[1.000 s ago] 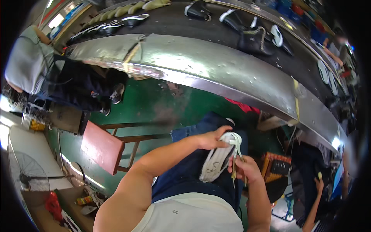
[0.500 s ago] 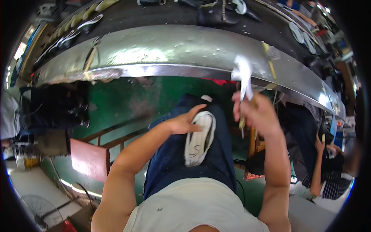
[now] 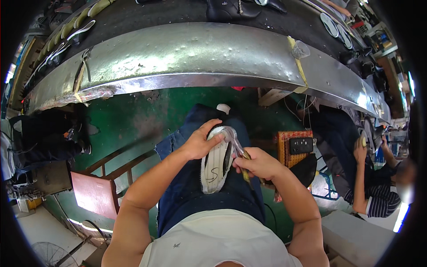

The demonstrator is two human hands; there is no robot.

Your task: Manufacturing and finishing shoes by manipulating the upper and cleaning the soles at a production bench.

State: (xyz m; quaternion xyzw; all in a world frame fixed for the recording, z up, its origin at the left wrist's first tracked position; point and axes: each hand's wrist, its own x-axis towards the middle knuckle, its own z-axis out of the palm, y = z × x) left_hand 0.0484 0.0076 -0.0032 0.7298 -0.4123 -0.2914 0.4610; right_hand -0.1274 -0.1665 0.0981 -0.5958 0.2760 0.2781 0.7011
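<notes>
A shoe upper [image 3: 213, 167] lies bottom side up on my lap, its long pale insole facing me with a dark pen mark near the heel. My left hand [image 3: 199, 142] grips it around the upper left end, thumb pressed on the insole. In my right hand [image 3: 261, 163] is a hammer [image 3: 235, 141] with a shiny curved metal head and a yellowish handle. The hammer's head rests on or just over the end of the shoe beside my left thumb; whether it touches cannot be made out.
A dented metal bench edge [image 3: 187, 51] curves ahead, with a dark belt carrying shoes [image 3: 227, 10] beyond. A reddish-brown stool [image 3: 94, 193] stands left. On the right are a patterned seat with a black phone-like object [image 3: 301, 145] and a seated co-worker [image 3: 378, 196] handling something.
My right hand has come down and left, bringing the hammer from near the bench edge onto the end of the shoe. My left hand still holds the shoe; the view has shifted slightly.
</notes>
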